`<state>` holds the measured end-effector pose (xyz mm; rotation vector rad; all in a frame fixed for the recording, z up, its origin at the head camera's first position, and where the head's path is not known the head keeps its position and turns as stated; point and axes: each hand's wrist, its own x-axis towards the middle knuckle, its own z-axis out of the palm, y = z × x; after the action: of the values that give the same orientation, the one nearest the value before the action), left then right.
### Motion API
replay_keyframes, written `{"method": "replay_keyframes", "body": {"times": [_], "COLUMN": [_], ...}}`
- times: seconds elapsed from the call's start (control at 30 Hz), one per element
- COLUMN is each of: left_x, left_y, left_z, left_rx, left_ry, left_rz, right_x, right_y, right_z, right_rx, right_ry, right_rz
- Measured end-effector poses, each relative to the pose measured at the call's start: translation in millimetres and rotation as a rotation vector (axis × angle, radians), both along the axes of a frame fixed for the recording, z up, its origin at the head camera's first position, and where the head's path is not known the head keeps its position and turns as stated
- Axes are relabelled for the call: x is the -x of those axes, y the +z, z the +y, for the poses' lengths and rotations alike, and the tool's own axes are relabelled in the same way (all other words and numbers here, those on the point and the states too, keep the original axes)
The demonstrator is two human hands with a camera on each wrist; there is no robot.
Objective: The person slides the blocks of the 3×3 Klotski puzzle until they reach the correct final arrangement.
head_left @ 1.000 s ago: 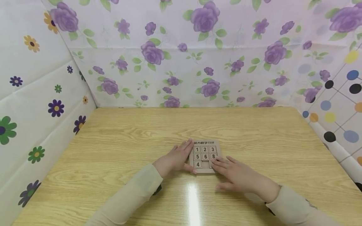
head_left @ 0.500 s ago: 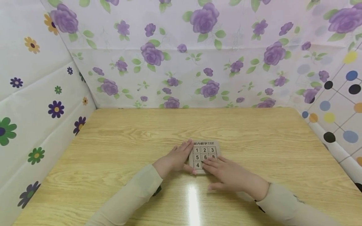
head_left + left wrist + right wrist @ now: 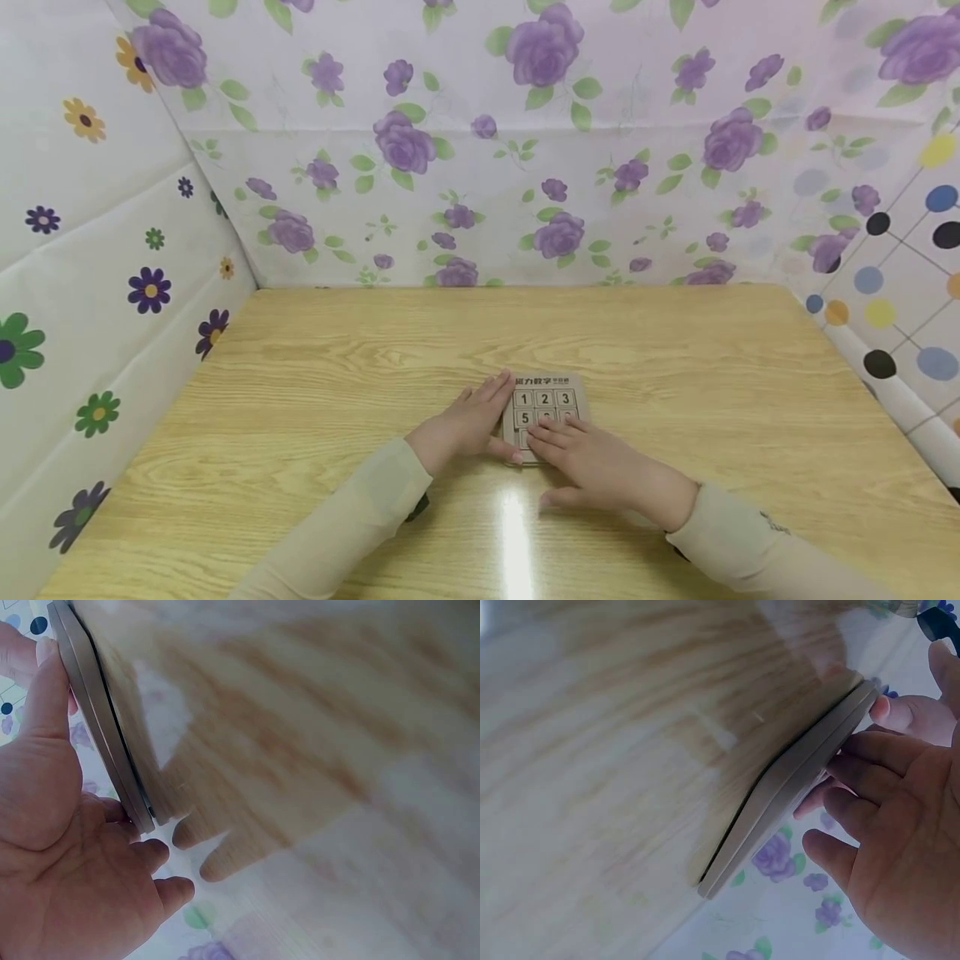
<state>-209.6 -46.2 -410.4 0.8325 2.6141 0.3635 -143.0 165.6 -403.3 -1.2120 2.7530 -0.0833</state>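
A flat sliding number puzzle (image 3: pixel 544 400) with square tiles lies on the table; 1, 2, 3 and 5 are readable, while the lower rows are largely covered. My left hand (image 3: pixel 467 423) holds its left side, thumb at the near corner and fingers along the edge towards the far corner. In the left wrist view the puzzle's side (image 3: pixel 105 724) runs between that thumb and the fingers. My right hand (image 3: pixel 600 467) lies over the lower tiles with extended fingers touching them, its thumb off the board. In the right wrist view those fingertips meet the puzzle's face (image 3: pixel 799 784).
The wood-grain table (image 3: pixel 360 342) extends around the puzzle on all sides. Flower-patterned sheeting (image 3: pixel 480 183) stands behind it, with a printed sheet (image 3: pixel 112 333) on the left and a dotted one (image 3: pixel 892 292) on the right.
My right hand has slid left across the bottom row, and its fingers now cover the 4 tile's spot and part of the 6 and 8. My left hand has stayed put.
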Motion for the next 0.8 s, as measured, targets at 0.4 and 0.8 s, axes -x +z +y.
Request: {"method": "replay_keyframes", "body": {"times": [0.4, 0.8], "left_x": [-1.2, -1.0], "left_y": [3.9, 2.3], "left_z": [0.7, 0.9], "left_rx": [-0.003, -0.004], "left_ry": [0.002, 0.007], "left_rz": [0.001, -0.004], "right_x": [-4.0, -3.9], "right_y": [2.8, 2.2], "right_z": [15, 20], "right_rx": [0.006, 0.014], "right_ry": [-0.037, -0.034], "right_rz": [-0.024, 0.011]}}
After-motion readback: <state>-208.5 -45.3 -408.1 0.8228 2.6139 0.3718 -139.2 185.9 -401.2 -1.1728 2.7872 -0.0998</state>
